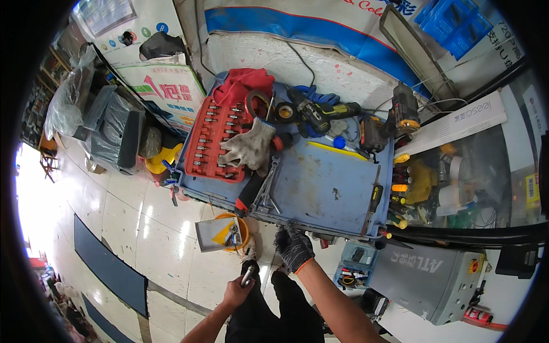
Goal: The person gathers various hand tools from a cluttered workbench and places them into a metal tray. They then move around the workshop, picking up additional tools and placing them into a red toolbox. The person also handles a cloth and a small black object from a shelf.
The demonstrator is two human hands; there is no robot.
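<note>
My bare left hand point(235, 292) is closed round a short, silvery metal piece point(247, 276) with a rounded end; its exact kind cannot be made out. On my right hand point(294, 250) is a dark grey knitted glove. Its fingers are bent at the front edge of the blue-grey tool cart point(309, 226), seemingly gripping it. Just beyond lie several wrenches point(266, 186) and a red-and-black handled tool point(250, 192). A pale work glove point(251, 146) covers part of a red socket case point(207, 137) filled with sockets.
Drills point(313, 117), tape rolls point(284, 112) and a red cloth point(243, 84) crowd the cart's back. A screwdriver point(375, 198) lies at its right. Below stand an orange bucket point(245, 234) bearing a grey tray point(207, 235), and a grey machine point(420, 280).
</note>
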